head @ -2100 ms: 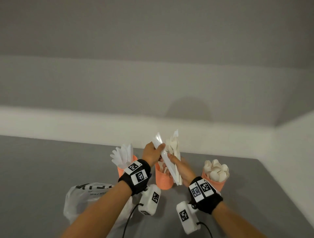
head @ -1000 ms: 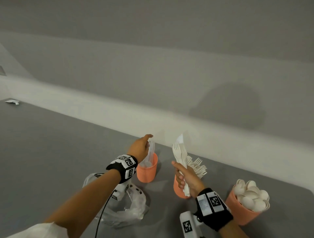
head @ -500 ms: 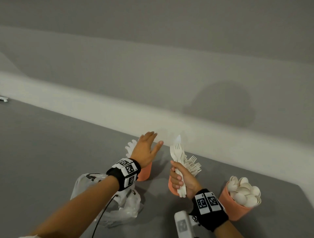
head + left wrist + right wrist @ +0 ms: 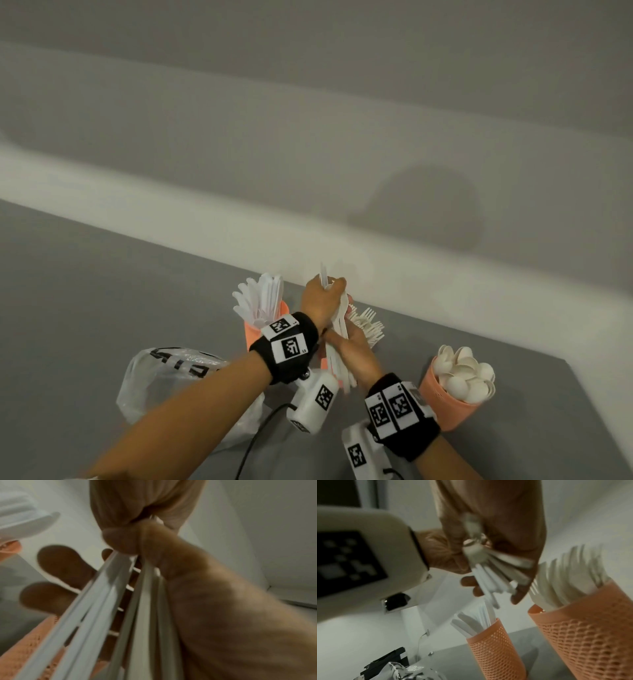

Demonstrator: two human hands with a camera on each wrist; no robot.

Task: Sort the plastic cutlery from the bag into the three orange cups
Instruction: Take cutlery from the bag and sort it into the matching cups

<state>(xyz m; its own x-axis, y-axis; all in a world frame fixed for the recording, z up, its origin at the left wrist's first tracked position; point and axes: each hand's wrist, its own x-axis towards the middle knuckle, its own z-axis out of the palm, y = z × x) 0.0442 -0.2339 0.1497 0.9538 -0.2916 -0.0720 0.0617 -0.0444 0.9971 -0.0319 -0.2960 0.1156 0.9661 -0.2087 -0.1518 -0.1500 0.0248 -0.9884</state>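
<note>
Both hands, left hand (image 4: 322, 298) and right hand (image 4: 356, 356), grip one cutlery bundle (image 4: 337, 337) above three cups (image 4: 445, 404).

Matt perforated plastic cups (image 4: 496, 654), smooth white plastic cutlery (image 4: 337, 346), crinkly glossy bag (image 4: 178, 380)

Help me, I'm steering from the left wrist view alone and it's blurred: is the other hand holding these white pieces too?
Observer: Yes. The right hand grips the bundle of cutlery lower down, while the left hand pinches its top.
Operator: Which cup is that orange edge at my left?
Observer: The knife cup, standing left of both hands.
Operator: And the other cups?
Observer: The fork cup is right beside the right hand; the spoon cup stands apart, further right.
</note>
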